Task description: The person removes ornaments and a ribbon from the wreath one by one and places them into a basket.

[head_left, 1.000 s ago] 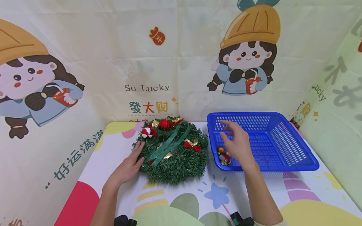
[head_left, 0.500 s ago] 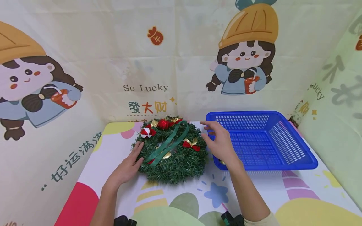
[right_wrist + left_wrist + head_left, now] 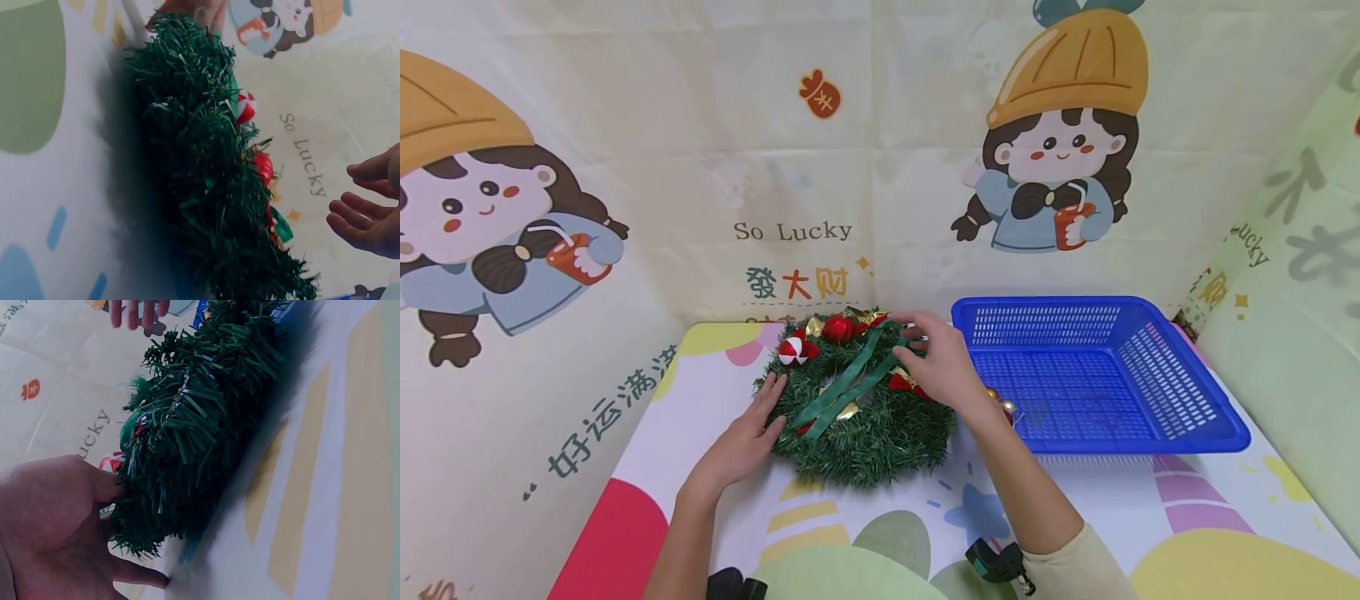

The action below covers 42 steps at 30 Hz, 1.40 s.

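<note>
A green wreath (image 3: 880,450) lies on the table, decorated with red and gold bows, a red ball (image 3: 838,328) and a red-and-white ball (image 3: 792,351). Across it runs a long green ribbon (image 3: 842,392). My left hand (image 3: 741,437) rests at the wreath's left edge, fingers fairly straight; the left wrist view shows the thumb and fingers touching the needles. Over the wreath's upper right, close to the ribbon's loop, hovers my right hand (image 3: 942,362). In the right wrist view this hand (image 3: 372,209) is apart from the wreath, its fingers loosely bent with nothing between them.
Right of the wreath stands a blue plastic basket (image 3: 1217,408), with a few small gold and red ornaments (image 3: 1008,407) in its near left corner, partly behind my right forearm. A patterned cloth wall (image 3: 910,208) rises behind the table.
My right hand has moved left, from above the basket to above the wreath's upper right. The ornaments in the basket's corner show again beside my forearm. My left hand stays put.
</note>
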Tool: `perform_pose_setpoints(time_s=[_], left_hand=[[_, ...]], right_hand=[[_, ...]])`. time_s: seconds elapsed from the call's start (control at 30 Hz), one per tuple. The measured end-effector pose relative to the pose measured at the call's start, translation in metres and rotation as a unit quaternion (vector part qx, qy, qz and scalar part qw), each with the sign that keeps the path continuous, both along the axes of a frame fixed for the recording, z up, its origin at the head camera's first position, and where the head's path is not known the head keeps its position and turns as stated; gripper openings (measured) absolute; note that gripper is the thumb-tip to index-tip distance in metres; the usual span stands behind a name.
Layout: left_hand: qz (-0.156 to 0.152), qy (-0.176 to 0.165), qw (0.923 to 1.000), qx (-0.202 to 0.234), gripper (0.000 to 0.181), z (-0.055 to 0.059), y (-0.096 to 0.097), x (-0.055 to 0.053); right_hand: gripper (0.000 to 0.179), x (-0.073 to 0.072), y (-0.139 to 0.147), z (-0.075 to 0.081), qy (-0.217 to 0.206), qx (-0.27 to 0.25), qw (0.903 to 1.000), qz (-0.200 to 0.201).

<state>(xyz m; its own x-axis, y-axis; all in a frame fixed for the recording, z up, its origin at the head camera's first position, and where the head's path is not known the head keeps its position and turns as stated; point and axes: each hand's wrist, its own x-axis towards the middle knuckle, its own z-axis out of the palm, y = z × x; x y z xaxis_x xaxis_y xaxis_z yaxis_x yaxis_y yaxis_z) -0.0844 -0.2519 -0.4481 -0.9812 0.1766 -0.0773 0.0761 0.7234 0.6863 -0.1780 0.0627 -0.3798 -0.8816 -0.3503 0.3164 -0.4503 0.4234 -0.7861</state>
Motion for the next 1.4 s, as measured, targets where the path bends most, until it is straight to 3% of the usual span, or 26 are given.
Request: perform_pose_setpoints(time_s=[0.23, 0.43, 0.93, 1.17, 1.4], left_hand=[[0.0, -0.001, 1.0, 0.0, 0.066, 0.001, -0.001, -0.001], [0.0, -0.003, 1.0, 0.002, 0.066, 0.0, -0.001, -0.002], [-0.003, -0.002, 1.0, 0.007, 0.066, 0.007, -0.002, 0.0], [-0.004, -0.003, 1.0, 0.008, 0.066, 0.005, -0.002, -0.001], [-0.007, 0.002, 0.9999, 0.01, 0.066, 0.001, -0.004, -0.004]], right_hand=[[0.043, -0.015, -0.024, -0.003, -0.047, -0.008, 0.9985, 0.027], [0.044, -0.022, -0.033, -0.009, -0.066, -0.009, 0.9975, 0.025], [0.044, -0.04, -0.06, 0.011, -0.11, 0.007, 0.9929, 0.044], [0.042, -0.051, -0.067, 0.009, -0.149, 0.014, 0.9874, 0.053], [0.044, -0.063, -0.076, 0.004, -0.161, 0.04, 0.9851, 0.045]])
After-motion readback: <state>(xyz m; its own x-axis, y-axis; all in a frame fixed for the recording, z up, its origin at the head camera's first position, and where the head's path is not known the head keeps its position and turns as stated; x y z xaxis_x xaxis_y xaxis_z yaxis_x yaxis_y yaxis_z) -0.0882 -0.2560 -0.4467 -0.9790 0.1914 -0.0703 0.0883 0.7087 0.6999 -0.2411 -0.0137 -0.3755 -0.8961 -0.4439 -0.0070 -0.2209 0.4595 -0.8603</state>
